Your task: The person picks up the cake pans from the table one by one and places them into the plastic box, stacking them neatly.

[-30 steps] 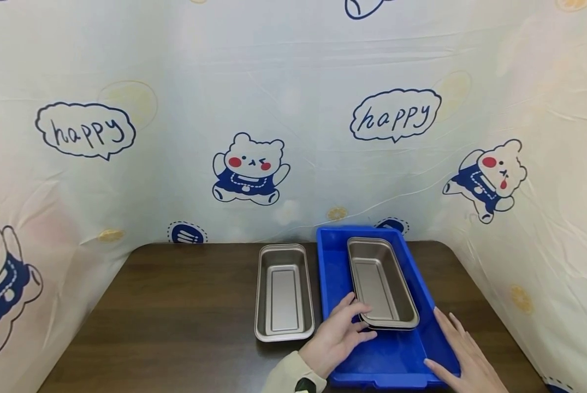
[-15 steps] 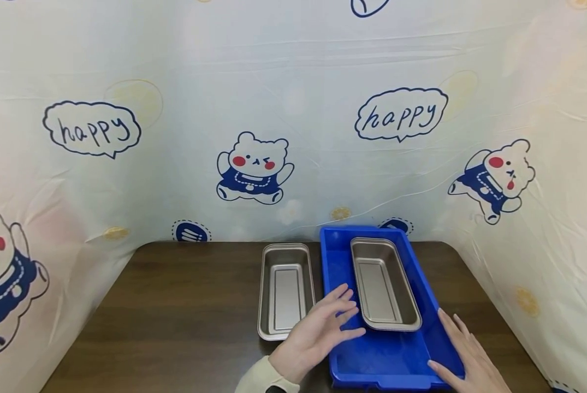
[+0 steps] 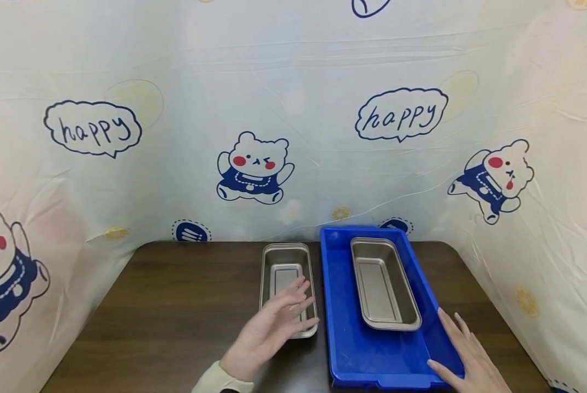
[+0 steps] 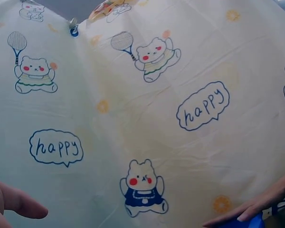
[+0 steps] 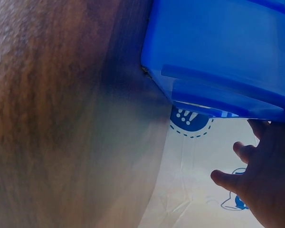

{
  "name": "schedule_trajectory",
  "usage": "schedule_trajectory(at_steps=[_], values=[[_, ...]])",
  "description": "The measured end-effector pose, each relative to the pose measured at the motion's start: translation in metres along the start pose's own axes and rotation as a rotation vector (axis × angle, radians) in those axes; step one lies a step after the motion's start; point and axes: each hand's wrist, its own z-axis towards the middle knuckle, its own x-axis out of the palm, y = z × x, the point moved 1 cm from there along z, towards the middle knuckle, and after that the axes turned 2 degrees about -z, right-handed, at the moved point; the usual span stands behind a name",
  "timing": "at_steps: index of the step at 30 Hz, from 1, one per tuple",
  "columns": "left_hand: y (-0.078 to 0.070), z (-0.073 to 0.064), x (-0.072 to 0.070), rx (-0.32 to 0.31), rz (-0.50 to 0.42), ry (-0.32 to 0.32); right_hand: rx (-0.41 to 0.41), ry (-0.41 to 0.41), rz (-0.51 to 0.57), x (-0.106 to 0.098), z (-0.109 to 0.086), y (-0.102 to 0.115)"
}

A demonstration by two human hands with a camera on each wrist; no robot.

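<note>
In the head view my left hand [image 3: 273, 325], fingers spread and fairly straight, overlaps the near part of a metal loaf pan [image 3: 284, 256] standing on the table left of the tray. A second loaf pan [image 3: 379, 284] lies inside the blue tray [image 3: 362, 360], toward its right side. My right hand [image 3: 470, 349] rests along the tray's right rim, its fingers extended. The right wrist view shows the right hand [image 5: 270, 171] beside the blue tray wall [image 5: 218, 47]. In the left wrist view a left fingertip [image 4: 31, 206] shows at the lower left.
The dark wooden table [image 3: 185, 305] extends left of the pans. Behind and around it hangs a pale curtain [image 3: 318, 174] printed with bears and "happy" bubbles. The blue tray stands close to the table's back edge.
My left hand has let go of the loaf pan in the tray and moved left, over the other loaf pan. The right hand stays at the tray's rim.
</note>
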Motion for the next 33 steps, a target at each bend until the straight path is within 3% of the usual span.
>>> schedule_trajectory(at_steps=[11,15,22,33], values=[[-0.022,-0.022,-0.046,0.031,0.069,-0.059,-0.056,-0.054,-0.031,0.001,-0.001,-0.002],[-0.026,-0.028,-0.059,0.076,0.110,-0.139,-0.061,-0.059,-0.051,0.002,0.000,-0.003],[-0.025,-0.034,-0.079,0.140,0.231,-0.343,-0.051,-0.056,-0.074,0.002,0.002,-0.004],[-0.014,-0.035,-0.103,0.112,0.405,-0.453,-0.054,-0.063,-0.100,0.002,0.002,-0.002]])
